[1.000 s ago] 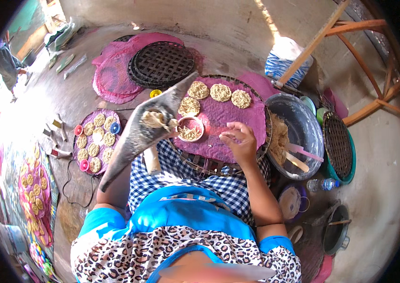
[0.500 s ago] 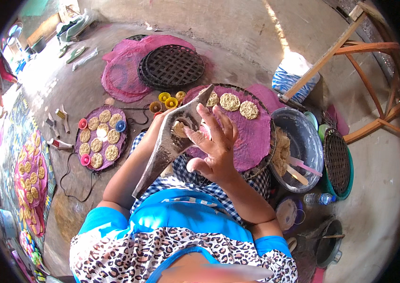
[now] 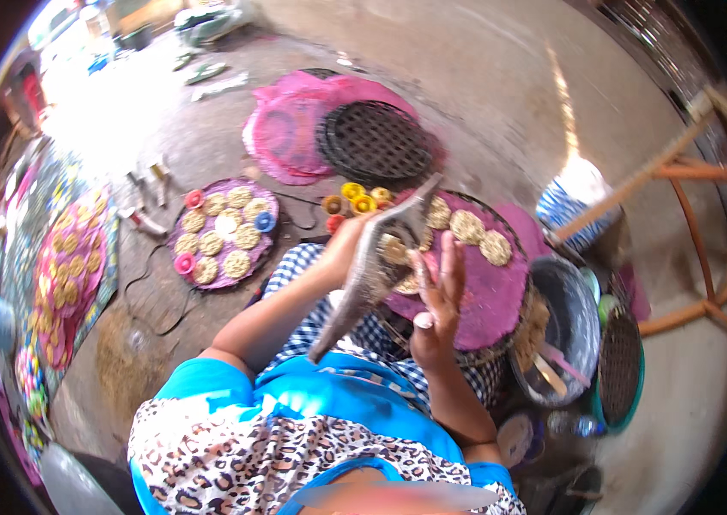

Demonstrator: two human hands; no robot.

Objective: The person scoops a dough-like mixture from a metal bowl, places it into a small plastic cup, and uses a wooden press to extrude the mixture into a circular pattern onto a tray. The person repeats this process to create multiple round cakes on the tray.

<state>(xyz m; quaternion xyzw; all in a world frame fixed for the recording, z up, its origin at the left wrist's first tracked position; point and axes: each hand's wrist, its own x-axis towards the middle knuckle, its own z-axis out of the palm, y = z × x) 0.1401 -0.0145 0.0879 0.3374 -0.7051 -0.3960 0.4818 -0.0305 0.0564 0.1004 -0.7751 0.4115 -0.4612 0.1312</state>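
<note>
My left hand (image 3: 348, 246) grips a long, worn wooden press (image 3: 353, 300) from its far left side; its fingers are mostly hidden behind the wood. The press is held tilted above my lap, with a pale lump of dough (image 3: 393, 249) in its middle opening. Beside that opening is my right hand (image 3: 441, 300), holding nothing, its fingers stretched out and thumb apart, with pale dough on the fingertips. Beyond it, a round tray lined with pink cloth (image 3: 488, 300) carries round noodle-like dough discs (image 3: 467, 228) along its far edge.
To the right stands a grey basin (image 3: 576, 322) with dough (image 3: 532, 330) and spatulas. Left lies a smaller tray of discs (image 3: 242, 262) with coloured cups. Yellow moulds (image 3: 363, 204) sit ahead, near stacked woven trays (image 3: 376, 142). A wooden frame (image 3: 681, 167) rises at far right.
The whole view has swung, so everything sits farther right. My right hand has turned more edge-on, its fingers straighter and closer together beside the press. My left hand keeps its hold.
</note>
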